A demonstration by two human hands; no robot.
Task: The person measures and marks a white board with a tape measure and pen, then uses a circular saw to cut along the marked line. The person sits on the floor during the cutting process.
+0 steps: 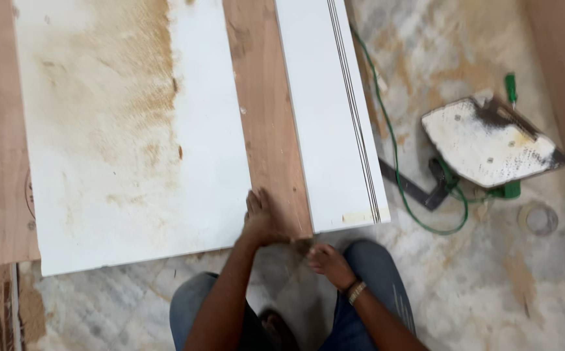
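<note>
Here, left hand (261, 218) pressed flat on the near end of the brown wood strip (266, 117), between two white boards (133, 130). Right hand (326, 262) loosely curled, empty. Strip probably stiff, light, best held by its edges. Right: power saw (490, 143) and green cord (393, 156), well apart.

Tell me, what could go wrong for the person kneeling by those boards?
The left hand presses flat on the bare wooden plank beside the narrow white board; rough wood there might give splinters. The green cable loops across the floor by the upturned power saw, so a knee could snag it. Sawdust on the marble floor may be slippery.
</note>
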